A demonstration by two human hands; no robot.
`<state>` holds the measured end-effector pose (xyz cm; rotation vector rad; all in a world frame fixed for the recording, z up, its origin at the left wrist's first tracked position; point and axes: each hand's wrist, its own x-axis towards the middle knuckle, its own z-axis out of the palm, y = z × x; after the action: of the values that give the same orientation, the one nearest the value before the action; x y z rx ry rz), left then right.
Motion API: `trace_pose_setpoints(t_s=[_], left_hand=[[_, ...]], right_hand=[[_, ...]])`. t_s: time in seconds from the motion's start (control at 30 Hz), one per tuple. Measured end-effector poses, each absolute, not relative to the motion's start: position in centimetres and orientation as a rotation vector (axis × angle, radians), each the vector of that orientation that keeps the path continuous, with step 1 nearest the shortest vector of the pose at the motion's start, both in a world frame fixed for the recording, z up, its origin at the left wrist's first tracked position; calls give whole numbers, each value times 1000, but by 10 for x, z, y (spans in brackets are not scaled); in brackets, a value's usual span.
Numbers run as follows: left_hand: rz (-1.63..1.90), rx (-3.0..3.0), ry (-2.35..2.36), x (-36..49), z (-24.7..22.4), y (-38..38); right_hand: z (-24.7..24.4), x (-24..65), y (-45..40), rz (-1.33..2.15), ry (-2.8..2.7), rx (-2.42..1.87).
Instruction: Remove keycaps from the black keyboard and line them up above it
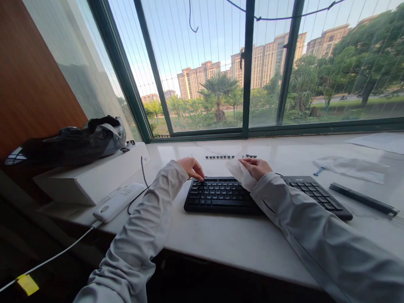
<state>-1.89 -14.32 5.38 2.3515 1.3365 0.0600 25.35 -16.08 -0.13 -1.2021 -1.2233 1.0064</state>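
A black keyboard (220, 195) lies on the white marble sill. My left hand (192, 167) rests at its far left corner, fingers curled down onto the top row of keys. My right hand (256, 168) hovers over the keyboard's far edge and pinches a white wipe (238, 173) that hangs down onto the keys. Just behind the keyboard, a row of small dark keycaps (219, 157) lies loose on the sill, with a shorter group (251, 156) to its right. Both arms wear pale grey sleeves.
A white power strip (119, 202) with a cable sits left of the keyboard. A white box (89, 178) bears a black bag (71, 144). On the right lie a white cloth (352, 168), a black bar (363, 199) and paper (385, 142). A window spans the back.
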Motion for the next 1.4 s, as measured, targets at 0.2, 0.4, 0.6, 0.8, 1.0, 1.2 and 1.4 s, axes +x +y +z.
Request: trace_pose_setpoints(t_s=[0.2,0.4,0.6,0.8,1.0,1.2,1.4], left_hand=[[21,2351,1349,-15,57,-152],[166,2450,1278,-19,56,-144],[120,2479,1336,-22,50,-138],[168,2476,1358,-20,49,-141],[186,2486,1364,-18,47,-138],[64,2536,1301,-16,49,-132],[43,2541,1311,-12,46,-127]], right_hand=[[1,253,-163,1008,-1210,-1209],[2,253,-164,1027,-1198,-1200],[1,253,-163,1030,-1212,-1185],[2,252,-166,1028,-1225,-1176],[3,252,-166,1060,-1216,-1183],[2,251,-165,1065,-1219,-1169],[1,252,-163,1060,-1252,-1187]])
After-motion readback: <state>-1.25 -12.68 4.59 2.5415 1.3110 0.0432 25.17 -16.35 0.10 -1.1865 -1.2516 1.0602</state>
